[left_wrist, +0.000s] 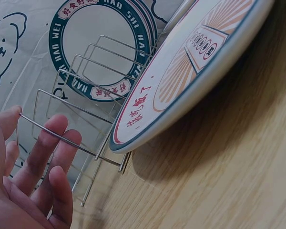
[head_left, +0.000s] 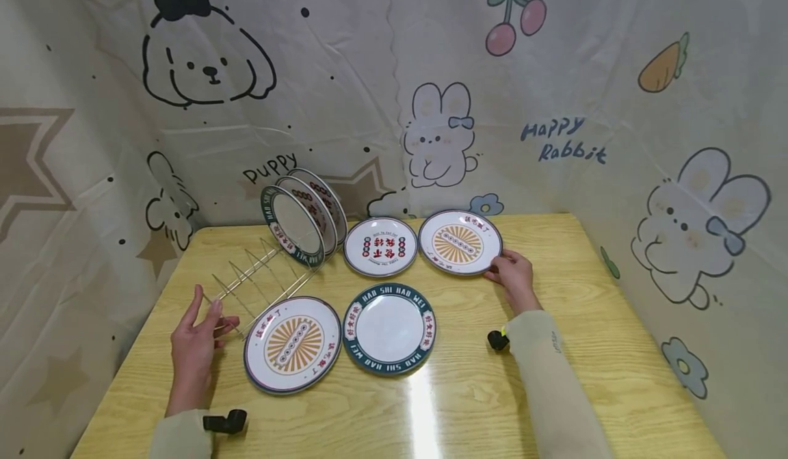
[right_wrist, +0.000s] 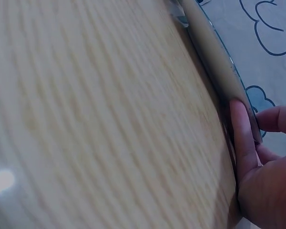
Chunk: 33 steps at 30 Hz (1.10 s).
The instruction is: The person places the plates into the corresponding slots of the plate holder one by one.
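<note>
A wire plate rack (head_left: 271,288) stands at the left, with several plates upright in its far end, the nearest a green-rimmed plate (head_left: 294,226). My left hand (head_left: 195,346) holds the rack's near end; in the left wrist view, its fingers (left_wrist: 47,143) lie around the end wire. My right hand (head_left: 516,278) pinches the rim of a sunburst-patterned plate (head_left: 460,242) at the back right. In the right wrist view, a finger (right_wrist: 243,129) presses against that plate's underside (right_wrist: 214,59), and its printed face is hidden there.
Beside the rack lies another sunburst plate (head_left: 292,345), tilted in the left wrist view. A second green-rimmed plate (head_left: 389,329) lies to its right, and a smaller white plate (head_left: 380,247) behind. Printed cloth (head_left: 345,69) surrounds the wooden table (head_left: 468,390).
</note>
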{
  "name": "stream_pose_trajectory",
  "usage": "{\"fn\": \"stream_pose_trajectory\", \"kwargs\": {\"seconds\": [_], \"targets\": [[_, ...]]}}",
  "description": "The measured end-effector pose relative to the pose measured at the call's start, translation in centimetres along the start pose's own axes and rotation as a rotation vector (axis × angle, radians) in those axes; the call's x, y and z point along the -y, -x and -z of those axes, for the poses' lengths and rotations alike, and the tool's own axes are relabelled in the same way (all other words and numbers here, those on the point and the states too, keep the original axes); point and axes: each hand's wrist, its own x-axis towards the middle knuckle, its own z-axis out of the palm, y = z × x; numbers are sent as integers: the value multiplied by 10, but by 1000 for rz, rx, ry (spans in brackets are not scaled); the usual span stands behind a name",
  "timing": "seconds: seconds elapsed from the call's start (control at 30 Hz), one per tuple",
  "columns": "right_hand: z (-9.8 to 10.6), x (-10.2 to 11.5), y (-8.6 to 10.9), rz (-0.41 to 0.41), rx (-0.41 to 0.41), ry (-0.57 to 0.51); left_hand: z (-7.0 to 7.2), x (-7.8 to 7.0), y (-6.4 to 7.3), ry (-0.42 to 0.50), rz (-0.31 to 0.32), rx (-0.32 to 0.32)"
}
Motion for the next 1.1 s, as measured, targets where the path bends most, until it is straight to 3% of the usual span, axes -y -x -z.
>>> {"fn": "stream_pose_trajectory", "kwargs": {"seconds": [0.5,1.1], "targets": [[8,-2,1,28,61,-23,1,1,-1,26,2,18],[10,-5,0,59,65,-13,1,4,-3,48,-8,11]]}}
